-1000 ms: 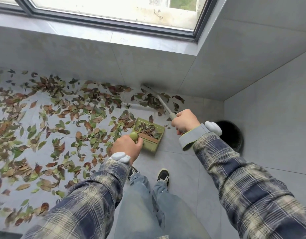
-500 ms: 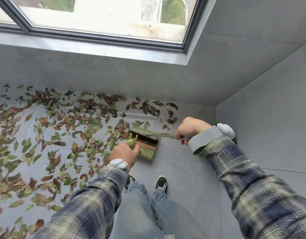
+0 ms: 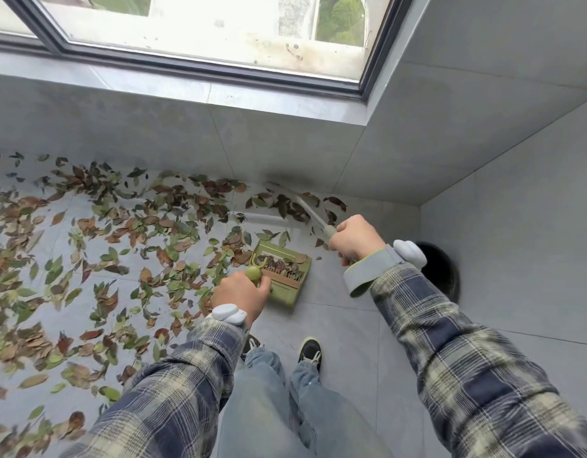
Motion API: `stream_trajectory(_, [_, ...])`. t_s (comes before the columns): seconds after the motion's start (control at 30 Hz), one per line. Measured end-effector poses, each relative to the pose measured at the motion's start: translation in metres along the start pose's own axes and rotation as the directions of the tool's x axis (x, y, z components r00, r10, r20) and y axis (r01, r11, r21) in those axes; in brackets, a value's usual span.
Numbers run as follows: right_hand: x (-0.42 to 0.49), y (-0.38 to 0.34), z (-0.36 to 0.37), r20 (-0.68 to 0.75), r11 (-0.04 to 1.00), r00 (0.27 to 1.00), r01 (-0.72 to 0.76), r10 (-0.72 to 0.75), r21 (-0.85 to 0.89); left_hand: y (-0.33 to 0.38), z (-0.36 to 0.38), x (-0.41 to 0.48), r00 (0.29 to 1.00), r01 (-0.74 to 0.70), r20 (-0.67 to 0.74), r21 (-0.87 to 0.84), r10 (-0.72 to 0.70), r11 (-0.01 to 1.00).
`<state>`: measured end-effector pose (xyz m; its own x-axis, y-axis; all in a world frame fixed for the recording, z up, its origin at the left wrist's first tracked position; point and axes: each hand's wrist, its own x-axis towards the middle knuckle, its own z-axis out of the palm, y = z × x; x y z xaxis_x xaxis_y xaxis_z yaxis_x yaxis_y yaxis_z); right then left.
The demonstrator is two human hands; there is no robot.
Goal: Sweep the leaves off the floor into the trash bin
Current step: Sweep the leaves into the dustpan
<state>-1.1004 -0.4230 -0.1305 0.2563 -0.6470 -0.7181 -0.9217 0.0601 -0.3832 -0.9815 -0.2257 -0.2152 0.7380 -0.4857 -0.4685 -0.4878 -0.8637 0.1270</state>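
Brown and green leaves [image 3: 97,246] lie scattered over the grey tiled floor, thickest at the left and along the wall. A green dustpan [image 3: 285,276] stands on the floor in front of my feet with some leaves inside. My left hand [image 3: 240,294] grips the dustpan's green handle. My right hand [image 3: 354,239] grips the broom handle [image 3: 313,213], which slants up and left to the foot of the wall; the broom head there is blurred. A black trash bin [image 3: 442,269] sits in the right corner, partly hidden behind my right wrist.
A grey wall with a sill and a window [image 3: 202,38] runs along the far side. Another grey wall [image 3: 516,242] closes off the right. My two shoes [image 3: 310,352] stand just behind the dustpan. Bare tiles lie between dustpan and bin.
The broom swung from lying across the dustpan mouth back out to the wall. My right hand rose and moved right. The dustpan stayed in place under my left hand.
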Motion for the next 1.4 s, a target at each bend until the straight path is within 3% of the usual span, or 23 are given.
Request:
stream_trajectory(0.17, [0.017, 0.002, 0.027, 0.013, 0.999, 0.999, -0.043, 0.043, 0.015, 0.000, 0.003, 0.002, 0.999, 0.008, -0.038, 0.019, -0.008, 1.000])
stream_trajectory(0.3, [0.016, 0.010, 0.035, 0.103, 0.997, 0.991, -0.078, 0.080, -0.029, -0.001, 0.005, 0.004, 1.000, 0.010, -0.027, -0.020, -0.010, 1.000])
stream_trajectory(0.67, [-0.017, 0.007, -0.025, 0.202, 0.993, 0.977, -0.049, 0.070, -0.109, 0.000, 0.003, -0.005, 1.000, -0.010, -0.016, -0.034, 0.009, 0.999])
stream_trajectory(0.93, [-0.015, 0.005, -0.032, 0.116, 0.999, 0.992, -0.049, 0.050, -0.006, 0.004, -0.001, -0.005, 1.000, -0.001, -0.008, -0.012, 0.001, 1.000])
stream_trajectory(1.17, [0.001, 0.003, -0.016, -0.056, 0.998, 0.998, -0.019, 0.022, 0.063, 0.002, 0.003, -0.003, 1.000, -0.002, -0.021, 0.043, 0.003, 0.999])
stream_trajectory(1.4, [0.029, 0.014, 0.022, -0.072, 0.993, 0.994, -0.071, 0.078, 0.091, 0.000, 0.002, 0.002, 1.000, -0.017, -0.010, 0.034, 0.017, 0.999])
